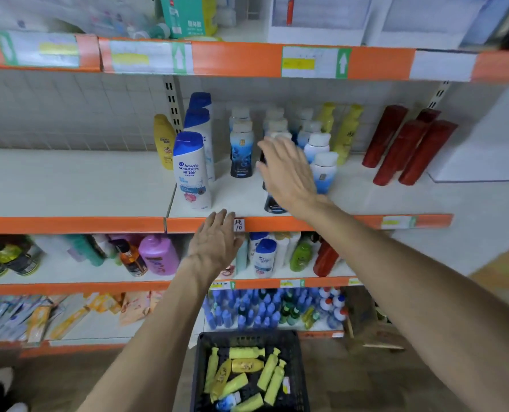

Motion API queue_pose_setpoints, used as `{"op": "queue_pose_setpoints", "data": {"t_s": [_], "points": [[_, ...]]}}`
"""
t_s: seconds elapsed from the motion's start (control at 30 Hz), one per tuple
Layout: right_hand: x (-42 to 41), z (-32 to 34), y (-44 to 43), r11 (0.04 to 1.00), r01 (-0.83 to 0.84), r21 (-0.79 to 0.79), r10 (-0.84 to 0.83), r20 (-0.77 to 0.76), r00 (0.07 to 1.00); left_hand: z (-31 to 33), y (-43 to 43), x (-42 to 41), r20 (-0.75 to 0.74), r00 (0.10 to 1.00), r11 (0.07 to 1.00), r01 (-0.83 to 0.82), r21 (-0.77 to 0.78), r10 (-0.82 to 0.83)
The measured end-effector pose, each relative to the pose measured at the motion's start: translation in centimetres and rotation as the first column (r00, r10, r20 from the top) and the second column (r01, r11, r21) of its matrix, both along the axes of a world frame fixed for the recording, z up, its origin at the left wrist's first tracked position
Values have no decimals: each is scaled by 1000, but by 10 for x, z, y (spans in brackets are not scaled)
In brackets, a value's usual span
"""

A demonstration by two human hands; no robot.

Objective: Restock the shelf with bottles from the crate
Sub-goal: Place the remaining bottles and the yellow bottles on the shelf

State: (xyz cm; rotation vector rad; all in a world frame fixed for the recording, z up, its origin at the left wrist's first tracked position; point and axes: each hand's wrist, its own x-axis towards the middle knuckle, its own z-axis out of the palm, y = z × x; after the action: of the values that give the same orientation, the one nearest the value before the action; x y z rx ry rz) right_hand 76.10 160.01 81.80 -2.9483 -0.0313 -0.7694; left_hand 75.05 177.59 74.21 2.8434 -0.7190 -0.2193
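Observation:
The middle shelf (pixel 69 185) carries white-and-blue shampoo bottles (pixel 191 171), dark blue bottles with white caps (pixel 241 150), yellow bottles (pixel 346 129) and red bottles (pixel 401 150). My right hand (pixel 287 173) is raised in front of a dark bottle (pixel 273 206) near the shelf's front edge. Its fingers are spread and straight and hide most of that bottle. My left hand (pixel 214 242) hovers flat just below the orange shelf edge and holds nothing. On the floor below stands a black crate (pixel 299 376) with several yellow bottles (pixel 269 379) and one blue-and-white bottle (pixel 228 401).
The left half of the middle shelf is bare. The shelf below holds a purple bottle (pixel 158 254), an orange bottle (pixel 131 257) and other toiletries. Blue-capped bottles (pixel 247 310) and sachets (pixel 24 313) fill the bottom shelf. Boxes (pixel 184 16) sit on the top shelf.

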Motion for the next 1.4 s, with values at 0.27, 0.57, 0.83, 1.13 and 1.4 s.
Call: {"op": "queue_pose_setpoints", "data": {"t_s": [0.27, 0.57, 0.83, 1.13, 1.4], "points": [[-143, -29, 20, 998, 53, 45, -45, -158, 986, 20, 5, -116, 113, 992, 998, 47, 35, -51], [-267, -59, 39, 984, 129, 121, -81, -342, 936, 33, 21, -217, 76, 996, 999, 55, 3, -55], [-280, -85, 50, 977, 176, 120, -104, -451, 886, -2, 41, -221, -49, 996, 992, 74, 98, -70], [-249, -185, 71, 963, 240, 121, -101, -664, 741, -93, 69, -181, -210, 975, 979, 110, 173, -73], [-232, -308, 84, 942, 269, 202, -7, -788, 616, -226, 81, -163, -425, 905, 979, 60, 197, 30]]}}
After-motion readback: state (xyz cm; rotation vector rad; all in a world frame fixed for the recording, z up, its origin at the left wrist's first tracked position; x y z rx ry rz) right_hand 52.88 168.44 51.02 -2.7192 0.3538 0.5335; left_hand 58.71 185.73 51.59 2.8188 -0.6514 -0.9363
